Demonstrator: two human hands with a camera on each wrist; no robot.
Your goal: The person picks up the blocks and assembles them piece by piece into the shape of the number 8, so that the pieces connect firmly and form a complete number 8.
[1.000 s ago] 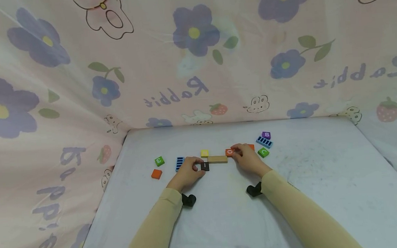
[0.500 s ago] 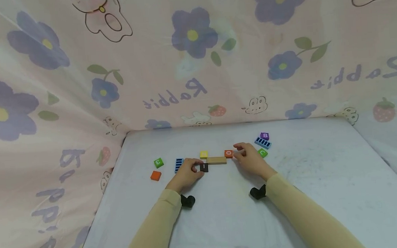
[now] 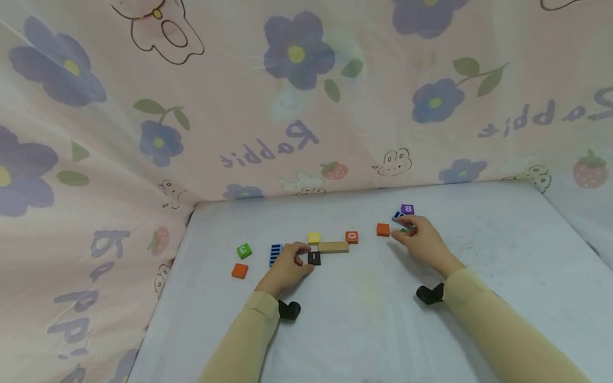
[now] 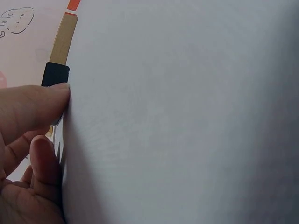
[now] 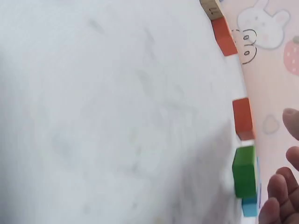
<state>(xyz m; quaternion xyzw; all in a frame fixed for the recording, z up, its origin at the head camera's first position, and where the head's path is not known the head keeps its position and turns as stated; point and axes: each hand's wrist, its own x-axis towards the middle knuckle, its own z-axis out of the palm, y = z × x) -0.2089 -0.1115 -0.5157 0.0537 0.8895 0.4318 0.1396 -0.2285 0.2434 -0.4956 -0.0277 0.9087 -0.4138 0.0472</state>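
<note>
My left hand pinches a small black block with a white mark between thumb and fingers. In the left wrist view the thumb lies against that block. The black block stands by the left end of a wooden bar; a yellow block sits behind it, and an orange block with a 0 sits at the bar's right end. My right hand holds nothing, fingers apart, over a green block, mostly hidden in the head view. A plain orange block lies left of its fingertips.
A purple block with an 8 and a partly covered blue slotted piece lie behind the right hand. At left are a green block with a 3, an orange block and another blue slotted piece. A printed curtain borders the table.
My right hand has moved right, away from the orange 0 block and past the plain orange block, which now shows fully, to over the green block. The left hand keeps its place on the black block.
</note>
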